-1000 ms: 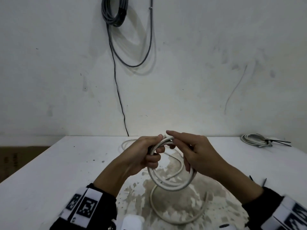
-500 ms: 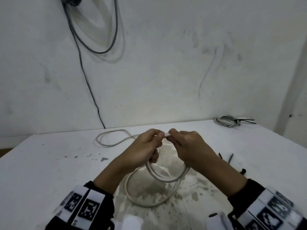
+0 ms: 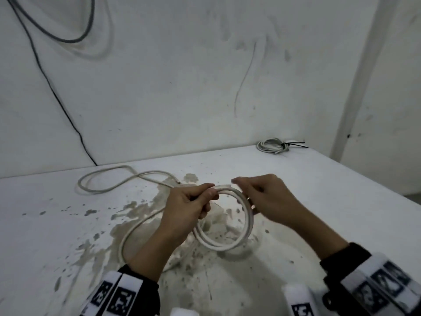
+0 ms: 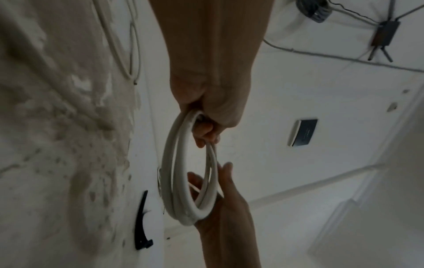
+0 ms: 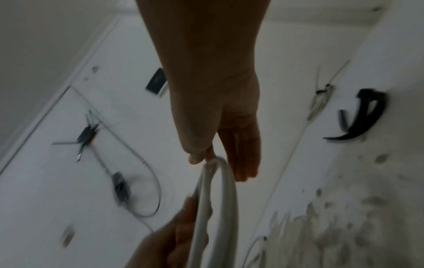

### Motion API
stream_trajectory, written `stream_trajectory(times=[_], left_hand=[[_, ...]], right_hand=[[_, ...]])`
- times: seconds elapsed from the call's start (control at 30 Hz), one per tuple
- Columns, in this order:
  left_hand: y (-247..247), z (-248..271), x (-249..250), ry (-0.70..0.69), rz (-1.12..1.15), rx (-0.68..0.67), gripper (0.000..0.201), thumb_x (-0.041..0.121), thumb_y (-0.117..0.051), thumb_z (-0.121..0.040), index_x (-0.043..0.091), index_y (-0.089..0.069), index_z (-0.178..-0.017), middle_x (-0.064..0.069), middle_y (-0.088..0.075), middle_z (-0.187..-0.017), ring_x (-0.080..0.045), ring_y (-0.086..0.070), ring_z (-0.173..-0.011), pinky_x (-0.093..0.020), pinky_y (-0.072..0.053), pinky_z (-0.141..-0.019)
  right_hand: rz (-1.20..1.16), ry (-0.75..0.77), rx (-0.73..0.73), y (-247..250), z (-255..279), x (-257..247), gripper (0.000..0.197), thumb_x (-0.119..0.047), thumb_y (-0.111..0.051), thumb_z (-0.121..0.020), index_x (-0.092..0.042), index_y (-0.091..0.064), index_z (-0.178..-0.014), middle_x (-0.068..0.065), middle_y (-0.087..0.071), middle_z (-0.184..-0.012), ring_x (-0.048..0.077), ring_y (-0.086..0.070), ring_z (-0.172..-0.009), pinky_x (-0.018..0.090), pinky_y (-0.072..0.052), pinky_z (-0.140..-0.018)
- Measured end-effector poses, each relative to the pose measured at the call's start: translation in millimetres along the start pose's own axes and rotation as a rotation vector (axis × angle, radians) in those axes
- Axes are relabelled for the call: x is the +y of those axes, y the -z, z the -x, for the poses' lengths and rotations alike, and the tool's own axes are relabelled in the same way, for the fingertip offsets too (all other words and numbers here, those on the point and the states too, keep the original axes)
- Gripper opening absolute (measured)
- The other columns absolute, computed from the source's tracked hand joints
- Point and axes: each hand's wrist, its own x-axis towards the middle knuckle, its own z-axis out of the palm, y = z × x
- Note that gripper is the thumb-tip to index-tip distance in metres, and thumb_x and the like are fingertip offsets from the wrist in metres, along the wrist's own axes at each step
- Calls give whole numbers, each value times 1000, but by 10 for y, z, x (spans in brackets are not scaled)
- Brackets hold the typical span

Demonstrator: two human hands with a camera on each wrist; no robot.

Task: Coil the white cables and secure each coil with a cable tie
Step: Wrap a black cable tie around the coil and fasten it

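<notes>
A white cable coil (image 3: 227,244) of a few turns hangs upright over the stained table (image 3: 330,192). My left hand (image 3: 208,193) grips its top, thumb over the strands; the left wrist view shows this left hand (image 4: 204,127) curled round the coil (image 4: 171,172). My right hand (image 3: 247,198) holds the coil's right side. In the right wrist view the right hand (image 5: 204,159) pinches the strands with thumb and forefinger, its other fingers (image 5: 243,163) straight. The cable's loose tail (image 3: 107,188) trails left across the table.
A finished coil (image 3: 272,145) bound with a black tie lies at the table's far right corner. Loose black cable ties (image 5: 364,116) lie on the table right of my hands. Grey and black cables (image 3: 52,87) hang on the wall behind.
The right hand has slid from the top of the coil, beside the left thumb, down to its right side. The camera has swung right, and the slack on the table lies further left.
</notes>
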Motion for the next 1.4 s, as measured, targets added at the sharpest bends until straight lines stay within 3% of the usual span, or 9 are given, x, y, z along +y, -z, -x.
stream_trajectory(times=[0.13, 0.23, 0.33, 0.5, 0.7, 0.83, 0.97, 1.13, 1.4], left_hand=[[-14, -36, -81, 37, 60, -59, 15, 1, -61, -85, 10, -73, -89, -3, -68, -63, -9, -42, -48, -16, -36, -45], [-13, -62, -129, 38, 85, -62, 19, 2, -61, -85, 5, -69, -102, -2, -69, -63, -9, -43, -49, -15, -38, -46], [-14, -64, -121, 20, 81, -54, 18, 2, -62, -84, 12, -70, -96, -10, -69, -67, -8, -45, -49, -16, -39, -47], [56, -58, -78, -32, 51, -72, 19, 0, -63, -83, 16, -71, -90, -21, -59, -69, -8, -44, -46, -16, -38, -47], [191, -10, 23, -94, 5, -81, 23, 2, -65, -82, 19, -70, -96, -27, -62, -68, -10, -44, -46, -17, -40, -47], [282, 47, 85, -127, -30, -81, 25, 3, -67, -80, 18, -70, -100, -11, -69, -65, -7, -47, -46, -17, -40, -46], [421, 88, 133, -144, -45, -38, 26, 2, -67, -79, 8, -69, -105, -2, -58, -48, -7, -43, -42, -16, -38, -45], [615, 173, 216, -176, -23, -6, 27, -1, -64, -81, 17, -67, -102, 8, -58, -44, -3, -43, -42, -15, -36, -44], [871, 264, 323, -267, -65, 100, 16, 6, -66, -82, 13, -76, -93, -14, -53, -54, -12, -42, -47, -20, -37, -47]], right_hand=[[460, -308, 82, 413, -181, 530, 36, -32, -54, -91, 1, -66, -84, 16, -65, -71, 26, -58, -56, 36, -55, -73], [746, -476, -55, 451, -238, 857, 46, -37, -57, -88, -7, -39, -59, 6, -41, -56, 17, -40, -49, 27, -39, -52], [803, -485, -60, 418, -281, 953, 51, -34, -64, -83, -12, -28, -55, 2, -37, -59, 24, -49, -64, 23, -25, -45], [779, -457, 38, 390, -356, 742, 37, -21, -55, -90, -10, -35, -62, 15, -53, -87, 31, -57, -85, 25, -36, -55], [917, -45, 223, 289, -395, 259, 17, -11, -47, -93, -6, -56, -80, 19, -62, -91, 38, -59, -89, 30, -31, -62], [1145, 370, 82, 13, -298, -181, 31, 0, -42, -88, -7, -56, -114, 12, -62, -105, 34, -61, -91, 31, -34, -60], [841, 665, 89, -169, -237, -450, 20, -1, -70, -69, -8, -70, -87, 8, -71, -73, 32, -65, -54, 31, -49, -41], [265, 643, 42, -339, -201, -732, 13, -13, -67, -81, -11, -75, -92, 1, -74, -80, 11, -66, -71, 28, -52, -69], [131, 555, -187, -563, -96, -976, 33, -16, -76, -75, -12, -70, -107, -1, -72, -100, 8, -65, -90, 19, -52, -84]])
